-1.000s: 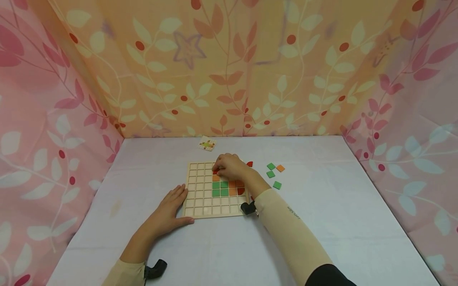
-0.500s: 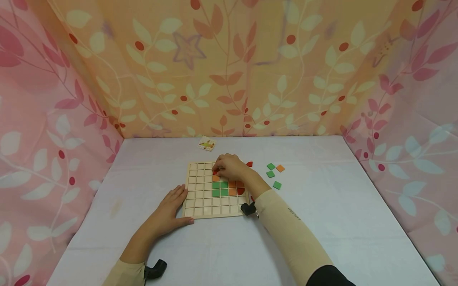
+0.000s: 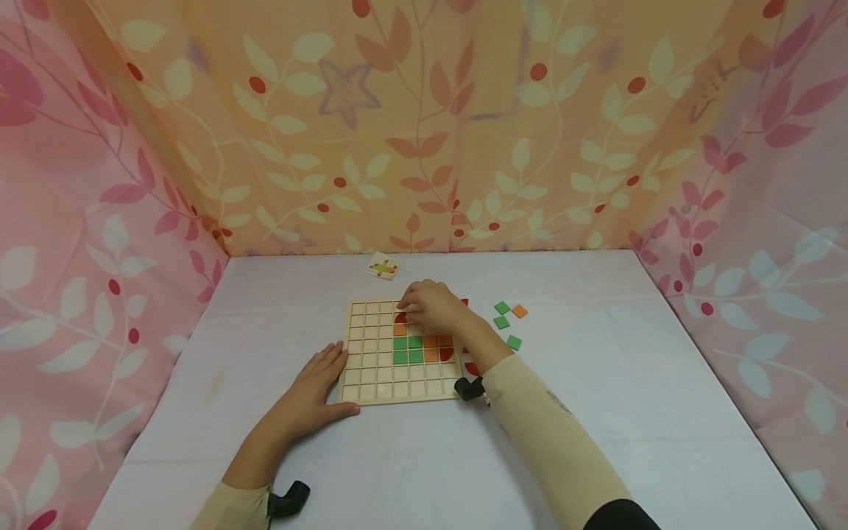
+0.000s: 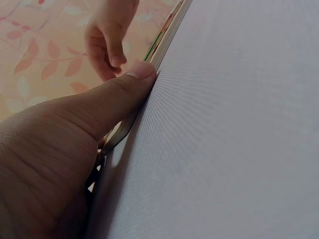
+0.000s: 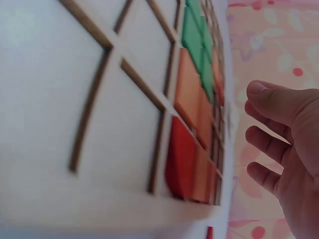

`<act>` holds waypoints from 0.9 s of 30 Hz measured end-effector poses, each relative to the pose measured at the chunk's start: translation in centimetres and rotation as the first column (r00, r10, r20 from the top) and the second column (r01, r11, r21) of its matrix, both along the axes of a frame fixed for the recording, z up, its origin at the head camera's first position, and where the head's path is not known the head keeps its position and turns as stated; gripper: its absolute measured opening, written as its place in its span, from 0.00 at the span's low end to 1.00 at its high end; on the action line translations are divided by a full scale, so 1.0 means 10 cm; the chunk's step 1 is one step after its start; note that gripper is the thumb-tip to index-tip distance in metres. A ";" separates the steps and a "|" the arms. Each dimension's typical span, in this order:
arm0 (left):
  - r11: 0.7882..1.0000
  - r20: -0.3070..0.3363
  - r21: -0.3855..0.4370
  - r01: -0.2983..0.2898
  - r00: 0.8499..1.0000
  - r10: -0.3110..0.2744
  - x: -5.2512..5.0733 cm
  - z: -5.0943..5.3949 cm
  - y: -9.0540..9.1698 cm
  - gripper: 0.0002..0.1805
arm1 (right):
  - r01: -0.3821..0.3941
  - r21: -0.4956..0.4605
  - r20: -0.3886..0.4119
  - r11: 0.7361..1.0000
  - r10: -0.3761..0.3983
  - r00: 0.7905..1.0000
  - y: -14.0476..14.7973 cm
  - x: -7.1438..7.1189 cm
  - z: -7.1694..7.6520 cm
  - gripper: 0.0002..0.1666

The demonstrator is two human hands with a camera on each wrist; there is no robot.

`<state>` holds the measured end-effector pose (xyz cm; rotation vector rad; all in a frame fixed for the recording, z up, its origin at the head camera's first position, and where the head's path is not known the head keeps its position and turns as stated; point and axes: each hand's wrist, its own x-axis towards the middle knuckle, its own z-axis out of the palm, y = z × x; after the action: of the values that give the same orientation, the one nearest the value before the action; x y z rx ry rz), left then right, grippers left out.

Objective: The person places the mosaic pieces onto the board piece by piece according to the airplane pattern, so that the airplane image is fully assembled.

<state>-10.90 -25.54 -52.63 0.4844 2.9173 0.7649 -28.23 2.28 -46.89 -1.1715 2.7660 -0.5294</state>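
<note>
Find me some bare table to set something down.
The white table is bare left of the left hand, before the board's near edge between the two sleeves, and from the loose green tiles rightward to the pink curtain. It's crowded along the board's right side, by red pieces and the right hand.

The board lies on the table in front of you. Your left hand is against its left edge, thumb at its near left corner; your right hand is over its far right part. Inset tiles sit in the board from its middle toward its right edge, others from its middle toward its far edge. Four loose tiles lie to the board's right; another tile lies just beside its right edge, toward the near corner. A card lies behind the board, and a curtain hangs farther behind it.
</note>
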 end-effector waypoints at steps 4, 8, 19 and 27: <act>1.000 -0.003 0.005 0.000 1.000 0.000 0.00 0.00 0.01 0.63 | 0.018 -0.048 -0.036 0.999 -0.020 0.999 0.13 0.05 0.11 0.15; 1.000 -0.008 0.009 0.002 1.000 -0.002 0.00 0.00 0.00 0.63 | 0.046 -0.075 -0.070 0.996 -0.051 0.996 0.30 0.12 0.23 0.16; 1.000 -0.010 0.013 -0.001 1.000 0.001 0.00 -0.04 -0.02 0.63 | 0.109 -0.140 -0.119 0.984 -0.126 0.985 0.78 0.39 0.45 0.16; 1.000 -0.002 0.010 0.002 1.000 -0.002 -0.01 -0.04 -0.03 0.63 | 0.135 -0.161 -0.107 0.978 -0.154 0.982 1.14 0.54 0.34 0.16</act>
<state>-10.98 -25.79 -53.05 0.4886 2.9155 0.7802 -22.87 13.65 -43.50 -1.0674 2.9766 -0.7210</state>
